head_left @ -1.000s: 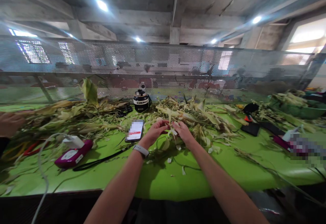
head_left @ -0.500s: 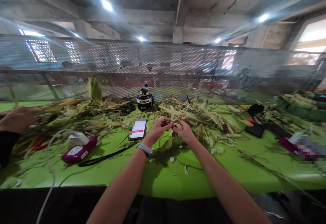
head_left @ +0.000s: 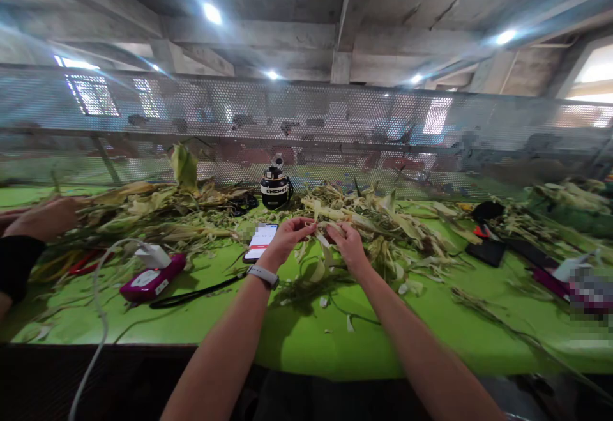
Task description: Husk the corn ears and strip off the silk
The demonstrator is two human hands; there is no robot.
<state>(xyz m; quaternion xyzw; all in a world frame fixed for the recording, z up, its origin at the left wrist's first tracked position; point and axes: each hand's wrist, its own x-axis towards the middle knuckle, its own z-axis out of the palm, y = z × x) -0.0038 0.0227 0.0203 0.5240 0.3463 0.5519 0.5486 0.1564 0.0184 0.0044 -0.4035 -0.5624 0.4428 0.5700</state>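
Over the green table, my left hand (head_left: pixel 288 241) is closed, thumb and fingers pinching one end of a pale strip of corn husk (head_left: pixel 324 240). Fingers of my right hand (head_left: pixel 352 250) close on the same husk from the other side, a short gap from the left. Part of the strip hangs down between the hands. Just beyond them lies a heap of dry, yellow-green husks (head_left: pixel 383 210). A phone (head_left: pixel 261 242) with a lit screen lies beside my left hand, partly covered by it.
A black bottle (head_left: pixel 274 190) stands behind the phone. At left are a purple power bank (head_left: pixel 152 278) with a white cable, a black strap (head_left: pixel 201 291), another husk pile (head_left: pixel 143 207) and another person's hand (head_left: pixel 45 218). A perforated metal screen (head_left: pixel 306 114) bounds the table's back.
My hands have drawn slightly apart, with more of the husk strip showing between them. The whole view has shifted a little, and the other person's hand shows farther in.
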